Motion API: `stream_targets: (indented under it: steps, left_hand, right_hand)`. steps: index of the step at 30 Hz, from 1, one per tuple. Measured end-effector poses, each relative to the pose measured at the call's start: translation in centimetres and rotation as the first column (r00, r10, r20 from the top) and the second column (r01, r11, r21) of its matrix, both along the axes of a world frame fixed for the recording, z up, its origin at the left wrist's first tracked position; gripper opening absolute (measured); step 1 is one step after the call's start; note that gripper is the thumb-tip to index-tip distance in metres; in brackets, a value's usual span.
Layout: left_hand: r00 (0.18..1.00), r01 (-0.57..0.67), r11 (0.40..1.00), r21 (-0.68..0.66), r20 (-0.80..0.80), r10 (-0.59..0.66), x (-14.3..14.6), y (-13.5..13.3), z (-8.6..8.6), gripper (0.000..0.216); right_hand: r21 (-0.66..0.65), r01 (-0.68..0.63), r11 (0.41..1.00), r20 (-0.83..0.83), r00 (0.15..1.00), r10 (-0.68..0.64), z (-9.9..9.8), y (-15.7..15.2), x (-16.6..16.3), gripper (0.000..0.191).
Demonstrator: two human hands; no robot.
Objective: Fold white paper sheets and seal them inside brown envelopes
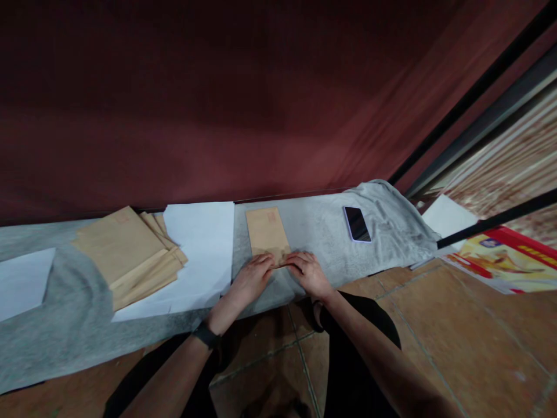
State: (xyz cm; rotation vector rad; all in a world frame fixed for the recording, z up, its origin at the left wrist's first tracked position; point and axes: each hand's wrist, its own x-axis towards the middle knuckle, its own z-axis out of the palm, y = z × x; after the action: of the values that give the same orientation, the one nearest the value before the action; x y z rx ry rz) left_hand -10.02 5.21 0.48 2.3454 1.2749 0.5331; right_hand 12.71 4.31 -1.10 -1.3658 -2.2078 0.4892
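Note:
A brown paper envelope (266,231) with faint red print near its far right corner lies on the grey cloth in front of me. Its near end is pinched between both hands. My left hand (253,277) is closed on the left corner, thumb and fingers at the edge. On the right corner, my right hand (308,273) grips the same edge, fingers bent over it. The edge between them looks folded or raised. Part of the near end is hidden under my fingers.
A pile of brown envelopes (130,249) rests partly on white paper sheets (204,244) to the left. Farther left lies another white sheet (24,281). A phone (357,224) is on the grey cloth (322,223) at right. A dark red panel (243,128) rises behind.

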Motion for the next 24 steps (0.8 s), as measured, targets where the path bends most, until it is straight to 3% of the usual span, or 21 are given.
stream_targets:
  steps: [15,24]
  left_hand:
    - [0.999,-0.035,0.995,0.095,-0.024,0.037,0.9,-0.1,-0.9,0.025]
    - [0.998,-0.065,0.994,0.087,-0.009,0.066,1.2,-0.2,-0.8,0.024]
  right_hand:
    - [0.026,0.111,0.993,0.031,0.993,-0.112,-0.1,0.2,-1.4,0.019]
    - [0.074,-0.012,0.997,0.036,0.999,0.009,-0.1,-0.7,-3.1,0.031]
